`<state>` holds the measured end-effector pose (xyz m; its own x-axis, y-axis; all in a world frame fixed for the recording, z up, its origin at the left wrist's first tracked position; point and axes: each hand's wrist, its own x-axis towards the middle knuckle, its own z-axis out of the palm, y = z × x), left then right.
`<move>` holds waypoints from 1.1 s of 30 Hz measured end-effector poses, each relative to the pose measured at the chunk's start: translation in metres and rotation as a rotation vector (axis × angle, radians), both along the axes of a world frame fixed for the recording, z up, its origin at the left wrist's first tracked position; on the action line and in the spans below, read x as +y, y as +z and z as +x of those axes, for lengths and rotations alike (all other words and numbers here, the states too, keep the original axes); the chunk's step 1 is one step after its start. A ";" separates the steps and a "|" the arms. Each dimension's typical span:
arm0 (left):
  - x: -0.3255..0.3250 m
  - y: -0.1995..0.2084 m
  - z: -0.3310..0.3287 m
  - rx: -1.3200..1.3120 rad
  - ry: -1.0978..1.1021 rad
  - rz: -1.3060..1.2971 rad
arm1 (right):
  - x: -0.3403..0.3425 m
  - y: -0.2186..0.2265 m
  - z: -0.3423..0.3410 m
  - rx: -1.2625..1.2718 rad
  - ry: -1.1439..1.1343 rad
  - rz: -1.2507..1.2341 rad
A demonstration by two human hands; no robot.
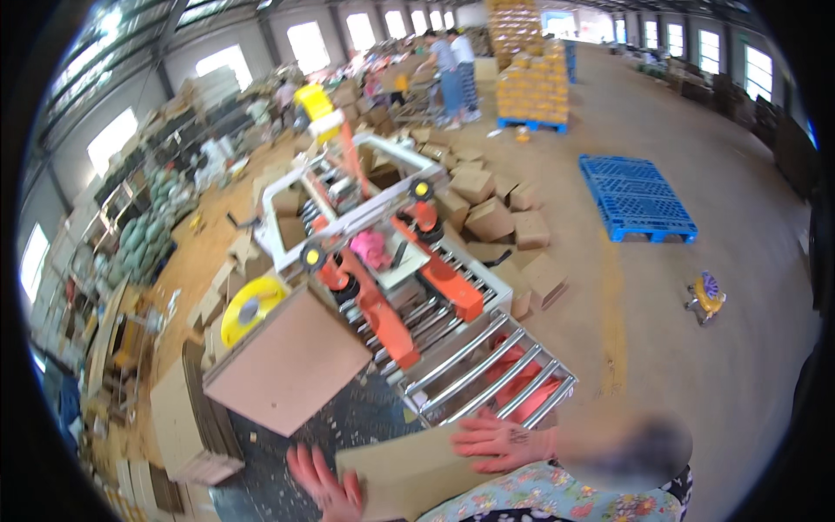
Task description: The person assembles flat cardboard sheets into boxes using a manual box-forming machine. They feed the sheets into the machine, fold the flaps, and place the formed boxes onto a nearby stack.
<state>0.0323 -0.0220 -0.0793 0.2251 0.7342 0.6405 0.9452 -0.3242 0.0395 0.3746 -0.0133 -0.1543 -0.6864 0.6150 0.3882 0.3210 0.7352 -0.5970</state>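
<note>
- The brown cardboard piece [404, 470] lies low in the view, between the two gloved hands, in front of the person's body; its lower edge runs behind a floral garment [557, 494].
- The right grip [504, 442], in a pink glove, lies over the cardboard's right end, fingers stretched out rather than curled, pointing left.
- The left grip [326, 487], gloved likewise, is at the cardboard's left end, unclosed, fingers spread and thumb beside the edge; whether the thumb touches it I cannot tell.
- A dark tabletop [348, 411] strewn with pale scraps lies beyond the hands.
- On its far side a broad pinkish-brown cardboard panel [287, 361] lies tilted, with a stack of folded cardboard [187, 426] to its left.
- Just past the right grip begins a section of metal rollers [487, 370], leading to a machine with orange guides [448, 283] and a white frame.
- Brown boxes [491, 217] are heaped right of the machine.
- Farther right, a blue pallet [639, 196] lies on the floor [731, 383].
</note>
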 end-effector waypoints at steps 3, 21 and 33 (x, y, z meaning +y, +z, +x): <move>0.066 -0.012 0.027 -0.839 -0.093 -0.909 | -0.010 -0.015 0.008 0.308 -0.219 0.048; 0.200 -0.078 0.081 -0.129 -0.419 -0.308 | 0.216 -0.048 -0.080 0.375 -1.036 0.558; 0.156 -0.027 -0.173 0.108 0.231 -0.052 | 0.297 0.036 -0.304 -0.213 -0.090 0.679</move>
